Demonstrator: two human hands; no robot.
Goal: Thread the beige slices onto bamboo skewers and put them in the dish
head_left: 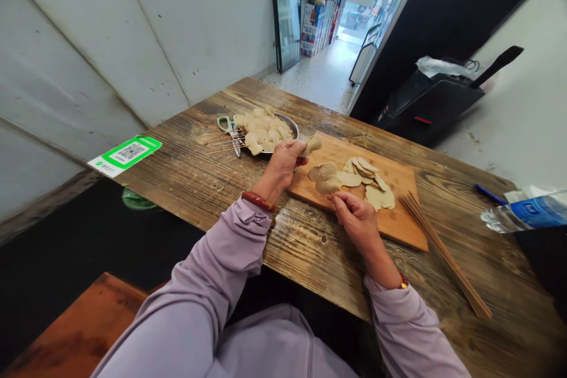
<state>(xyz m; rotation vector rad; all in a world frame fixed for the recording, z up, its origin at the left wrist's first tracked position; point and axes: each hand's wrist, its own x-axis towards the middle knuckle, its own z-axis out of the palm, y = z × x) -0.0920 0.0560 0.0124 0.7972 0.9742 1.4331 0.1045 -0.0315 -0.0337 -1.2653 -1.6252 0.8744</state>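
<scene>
My left hand (286, 160) is closed on a pale tan, flat slice (313, 144) at the upper end of a thin skewer. Lower on that skewer sit several more folded slices (325, 177). My right hand (355, 215) pinches the skewer's lower end just beneath them. Both hands are above a wooden cutting board (398, 230), where several loose oval slices (380, 194) lie in an overlapping heap. To the left, a round metal plate (290, 124) is piled with filled skewers (263, 130), their bare sticks pointing left.
Green-handled scissors (225, 124) lie partly under the filled skewers. A bundle of bare skewers (447, 257) rests against the board's right edge. Farther right are a water bottle (527, 213) and a blue pen-like object (489, 194). A QR-code card (128, 153) is at the left table edge.
</scene>
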